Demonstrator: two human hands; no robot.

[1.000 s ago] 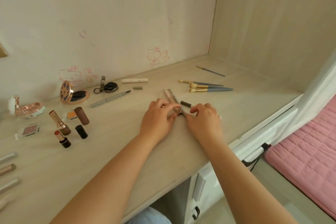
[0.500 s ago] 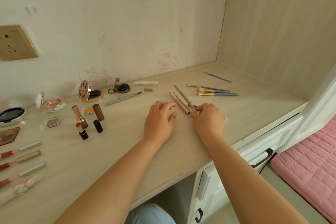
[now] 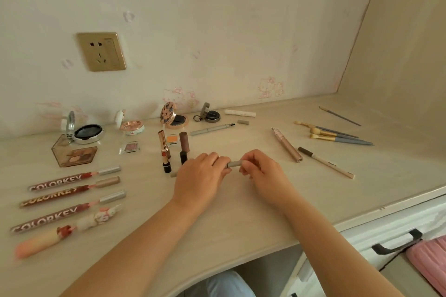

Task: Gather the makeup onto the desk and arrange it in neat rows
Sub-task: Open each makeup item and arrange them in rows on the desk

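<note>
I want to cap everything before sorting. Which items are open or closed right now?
Floral compact: lid up.
Silver cushion compact: lid up.
Pink compact: lid up.
Red lipstick: uncapped, bullet out.
Grey liner pen: uncapped, tip bare.
Grey cap: lying loose.
Grey pencil: held by left hand and right hand.

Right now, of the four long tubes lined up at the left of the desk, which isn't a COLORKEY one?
The nearest one, the peach-pink tube with the white bunny cap. The three dark red tubes behind it carry COLORKEY lettering and silver caps.
</note>
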